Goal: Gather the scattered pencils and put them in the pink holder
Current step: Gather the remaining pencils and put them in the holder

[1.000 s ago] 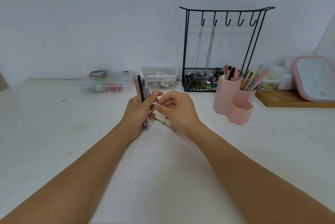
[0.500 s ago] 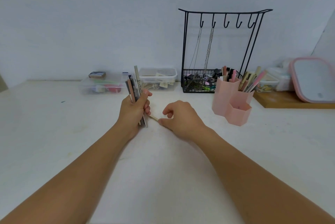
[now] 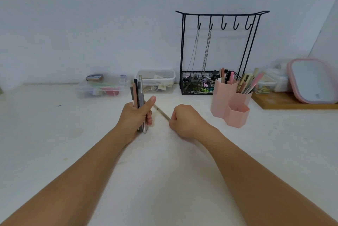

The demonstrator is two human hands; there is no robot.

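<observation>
A person's left hand (image 3: 136, 116) is gripping an upright bundle of pens and pencils (image 3: 138, 94) in black, grey and dusty pink, its fingers (image 3: 149, 118) curling round the shafts and the thumb sticking up beside them. The bundle's lower ends are showing just under the hand, close to the white counter (image 3: 54, 134).

The right hand (image 3: 184, 119) is resting on the counter to the left of the pink plastic hexagonal holder (image 3: 231, 105), its fingers clenching round the near end of a thin tan pencil (image 3: 161, 112). That pencil is slanting away from the hand toward the left hand's thumb, low over the counter; whether its far tip is touching the surface cannot be told.

The pink holder is standing on the counter well right of both hands, with three joined cells of different heights. The two taller rear cells are already holding pens and pencils, and the short front cell is showing only a small dark speck inside.

Just behind the holder a black wire rack with hooks (image 3: 219, 24) is standing against the wall, two chains hanging from it over a basket of clips. Left of the rack two clear plastic boxes (image 3: 155, 81) are sitting along the wall. Right of the holder a wooden board (image 3: 285, 101) is carrying a pink-rimmed lid (image 3: 311, 79) leaning against clear tubs.
</observation>
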